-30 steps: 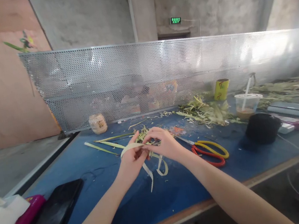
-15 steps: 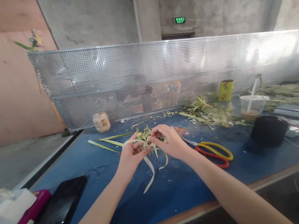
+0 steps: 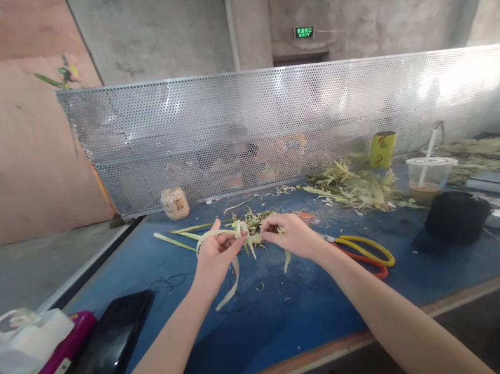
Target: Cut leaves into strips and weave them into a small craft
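Over the blue table, my left hand (image 3: 216, 254) pinches a pale plant-fibre strip (image 3: 233, 290) between thumb and fingers; the strip curls into a small loop at the fingertips and trails below the palm. My right hand (image 3: 290, 233) is closed on the same pale strip's other side, a short end hanging under it. Behind the fingers lies a heap of green-yellow plant scraps (image 3: 255, 217). Long pale green stalks (image 3: 175, 241) rest to the left of my left hand. Red-and-yellow-handled scissors (image 3: 362, 251) lie beside my right forearm, their blades partly hidden.
A black phone (image 3: 97, 362) and a purple power strip (image 3: 41, 372) occupy the left side. To the right are dry leaves (image 3: 356, 187), a yellow can (image 3: 383, 149), a drink cup (image 3: 431, 174) and a black round object (image 3: 458, 216). Perforated metal screen (image 3: 200, 125) bounds the back; a twine roll (image 3: 175, 203) stands before it.
My hands have drawn slightly apart, and the strip now spans between them with a loop at my left fingertips. Its hanging ends have shifted. The whole view has moved slightly.
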A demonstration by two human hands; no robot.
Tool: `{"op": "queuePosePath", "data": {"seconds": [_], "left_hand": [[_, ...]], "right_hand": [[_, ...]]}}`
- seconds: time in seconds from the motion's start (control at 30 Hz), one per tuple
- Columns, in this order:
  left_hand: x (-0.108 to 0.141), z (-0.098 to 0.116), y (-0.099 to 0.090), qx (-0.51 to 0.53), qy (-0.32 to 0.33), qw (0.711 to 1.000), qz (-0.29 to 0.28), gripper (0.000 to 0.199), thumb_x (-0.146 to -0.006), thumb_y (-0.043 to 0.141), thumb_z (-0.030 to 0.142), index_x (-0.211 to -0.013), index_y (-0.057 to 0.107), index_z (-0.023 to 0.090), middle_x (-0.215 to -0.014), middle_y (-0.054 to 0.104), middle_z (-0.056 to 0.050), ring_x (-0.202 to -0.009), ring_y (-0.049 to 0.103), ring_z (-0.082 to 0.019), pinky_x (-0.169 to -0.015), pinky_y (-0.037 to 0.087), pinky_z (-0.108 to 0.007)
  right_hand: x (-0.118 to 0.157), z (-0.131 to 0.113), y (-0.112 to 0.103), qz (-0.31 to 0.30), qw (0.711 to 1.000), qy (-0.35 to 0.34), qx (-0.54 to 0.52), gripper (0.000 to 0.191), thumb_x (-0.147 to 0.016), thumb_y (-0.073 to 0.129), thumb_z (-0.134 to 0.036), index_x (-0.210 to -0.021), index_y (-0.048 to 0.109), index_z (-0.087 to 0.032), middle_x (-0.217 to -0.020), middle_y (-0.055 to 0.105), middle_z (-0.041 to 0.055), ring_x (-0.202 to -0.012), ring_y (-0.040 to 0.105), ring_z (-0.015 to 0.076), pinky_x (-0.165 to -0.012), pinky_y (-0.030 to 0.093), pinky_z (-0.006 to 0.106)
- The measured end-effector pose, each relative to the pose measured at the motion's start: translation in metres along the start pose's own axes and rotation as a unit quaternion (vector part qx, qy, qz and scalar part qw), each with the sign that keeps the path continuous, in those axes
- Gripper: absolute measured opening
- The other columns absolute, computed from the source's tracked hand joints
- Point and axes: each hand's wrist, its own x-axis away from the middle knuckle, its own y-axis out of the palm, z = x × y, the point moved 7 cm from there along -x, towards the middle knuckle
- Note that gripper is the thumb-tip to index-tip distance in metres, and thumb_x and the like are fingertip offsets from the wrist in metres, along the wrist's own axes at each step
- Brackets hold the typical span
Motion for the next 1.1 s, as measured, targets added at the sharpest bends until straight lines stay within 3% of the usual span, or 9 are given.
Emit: {"op": "queuePosePath", "data": {"seconds": [0.1, 0.2, 0.5, 0.6, 0.73, 0.87, 0.93, 1.03, 1.1], "left_hand": [[0.004, -0.003, 0.007, 0.104, -0.048, 0.993, -0.019, 0.055, -0.06, 0.067, 0.028, -0.111, 0.052, 0.014, -0.068, 0.063, 0.001, -0.071, 0.058, -0.015, -0.085, 0.039, -0.038], [0.007, -0.005, 0.011, 0.13, -0.066, 0.989, -0.023, 0.082, -0.058, 0.069, 0.026, -0.128, 0.03, 0.013, -0.077, 0.064, -0.002, -0.068, 0.058, -0.014, -0.07, 0.045, -0.031], [0.007, -0.003, 0.009, 0.146, -0.071, 0.987, -0.011, 0.092, -0.058, 0.069, 0.026, -0.133, 0.017, 0.012, -0.07, 0.061, 0.002, -0.068, 0.058, -0.014, -0.069, 0.045, -0.029], [0.008, -0.002, 0.01, 0.159, -0.057, 0.986, -0.01, 0.086, -0.059, 0.068, 0.028, -0.131, 0.023, 0.012, -0.068, 0.06, 0.002, -0.066, 0.057, -0.013, -0.066, 0.044, -0.028], [0.006, -0.005, 0.003, 0.14, -0.045, 0.989, 0.022, 0.061, -0.063, 0.065, 0.034, -0.116, 0.046, 0.011, -0.052, 0.047, 0.007, -0.049, 0.046, -0.008, -0.052, 0.039, -0.023], [0.006, -0.005, 0.0, 0.138, -0.038, 0.989, 0.029, 0.055, -0.064, 0.064, 0.035, -0.113, 0.049, 0.014, -0.055, 0.049, 0.007, -0.051, 0.045, -0.008, -0.055, 0.038, -0.023], [0.007, -0.004, 0.004, 0.133, -0.042, 0.99, 0.006, 0.053, -0.064, 0.063, 0.036, -0.112, 0.051, 0.015, -0.057, 0.053, 0.004, -0.055, 0.048, -0.01, -0.058, 0.038, -0.024], [0.01, -0.002, 0.015, 0.125, -0.052, 0.989, -0.054, 0.047, -0.063, 0.064, 0.035, -0.104, 0.057, 0.015, -0.061, 0.058, 0.0, -0.062, 0.054, -0.013, -0.061, 0.04, -0.026], [0.012, -0.003, 0.02, 0.125, -0.064, 0.987, -0.08, 0.041, -0.063, 0.064, 0.035, -0.098, 0.06, 0.015, -0.067, 0.061, -0.002, -0.061, 0.054, -0.013, -0.058, 0.04, -0.026]], "right_hand": [[-0.002, 0.005, 0.002, 0.004, 0.999, 0.026, -0.032, 0.009, -0.072, 0.051, -0.019, -0.064, 0.056, -0.017, -0.06, 0.055, -0.0018, -0.056, 0.048, 0.0096, -0.057, 0.037, 0.022], [-0.002, 0.006, 0.006, -0.004, 0.998, 0.041, -0.055, 0.009, -0.071, 0.051, -0.019, -0.064, 0.056, -0.017, -0.058, 0.054, -0.0023, -0.055, 0.047, 0.009, -0.055, 0.036, 0.021], [-0.002, 0.006, 0.007, -0.004, 0.998, 0.045, -0.055, 0.009, -0.07, 0.05, -0.018, -0.062, 0.055, -0.016, -0.058, 0.053, -0.0021, -0.055, 0.047, 0.0093, -0.056, 0.037, 0.022], [-0.001, 0.004, 0.009, -0.019, 0.996, 0.04, -0.071, 0.009, -0.07, 0.05, -0.017, -0.062, 0.054, -0.016, -0.058, 0.053, -0.0022, -0.056, 0.048, 0.0094, -0.058, 0.037, 0.022], [-0.001, 0.006, 0.006, -0.016, 0.996, 0.048, -0.067, 0.009, -0.07, 0.05, -0.017, -0.062, 0.055, -0.016, -0.056, 0.053, -0.0026, -0.055, 0.048, 0.0093, -0.056, 0.037, 0.022], [0.0, 0.008, 0.006, -0.039, 0.998, 0.038, -0.042, 0.009, -0.07, 0.05, -0.015, -0.064, 0.057, -0.016, -0.06, 0.055, -0.0014, -0.059, 0.049, 0.0102, -0.059, 0.039, 0.024], [0.0, 0.007, 0.005, -0.027, 0.999, 0.024, -0.039, 0.01, -0.072, 0.05, -0.017, -0.077, 0.059, -0.017, -0.073, 0.059, 0.0011, -0.067, 0.052, 0.0116, -0.066, 0.041, 0.026], [0.0, 0.0, 0.005, -0.009, 0.999, -0.019, -0.045, 0.027, -0.075, 0.051, -0.02, -0.101, 0.056, -0.019, -0.098, 0.059, 0.0046, -0.079, 0.054, 0.0123, -0.074, 0.042, 0.028], [0.001, -0.006, 0.008, -0.023, 0.998, -0.051, -0.041, 0.028, -0.076, 0.05, -0.018, -0.103, 0.056, -0.021, -0.102, 0.059, 0.0037, -0.081, 0.055, 0.0121, -0.077, 0.042, 0.028]]}}
